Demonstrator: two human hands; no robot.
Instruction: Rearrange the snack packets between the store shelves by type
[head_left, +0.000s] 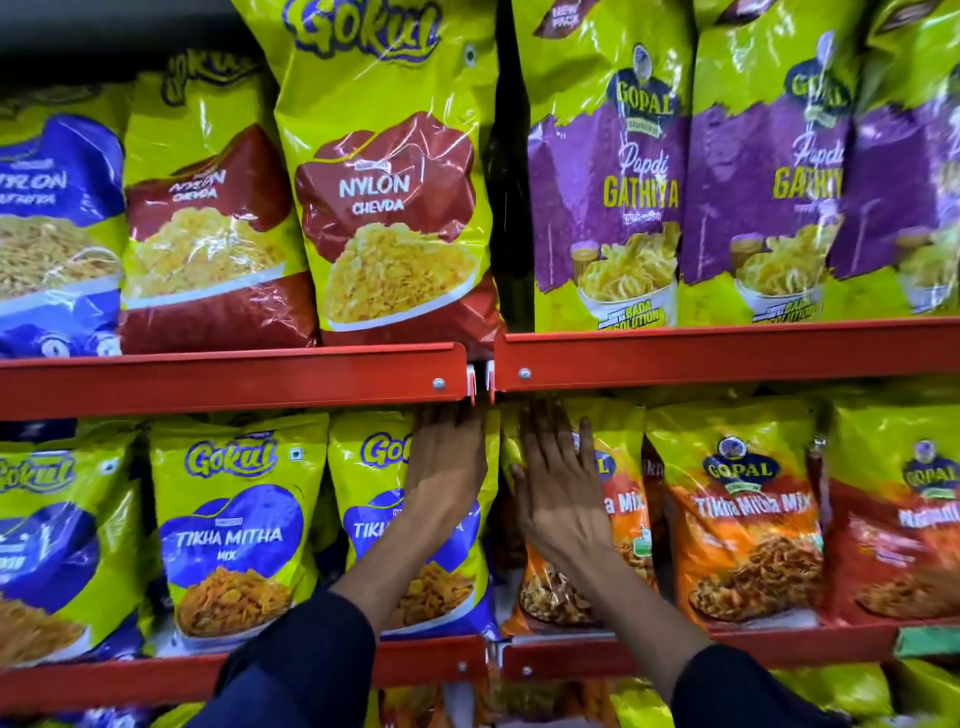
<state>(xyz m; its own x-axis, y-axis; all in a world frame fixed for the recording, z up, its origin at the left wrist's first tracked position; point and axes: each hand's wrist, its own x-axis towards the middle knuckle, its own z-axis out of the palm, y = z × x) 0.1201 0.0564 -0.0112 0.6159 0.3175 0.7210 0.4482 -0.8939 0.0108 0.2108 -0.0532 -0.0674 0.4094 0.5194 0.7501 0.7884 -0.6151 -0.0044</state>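
**Both hands flat on the middle-shelf packets**

The glossy yellow-and-blue Gokul Tikha Mitha Mix packet (410, 525) and the yellow-and-orange Gopal Tikha Mitha Mix packet (582, 525) stand side by side at the shelf join. They look light, puffy, slippery and crushable, so I'd pinch the top seam. Left hand (447, 467) and right hand (558, 493) rest spread open against them, gripping nothing.

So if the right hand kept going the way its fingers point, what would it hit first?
Probably the red shelf rail above: the right hand lies flat on the Gopal packet, fingers pointing up. Depth is unclear, so it might pass behind the rail.
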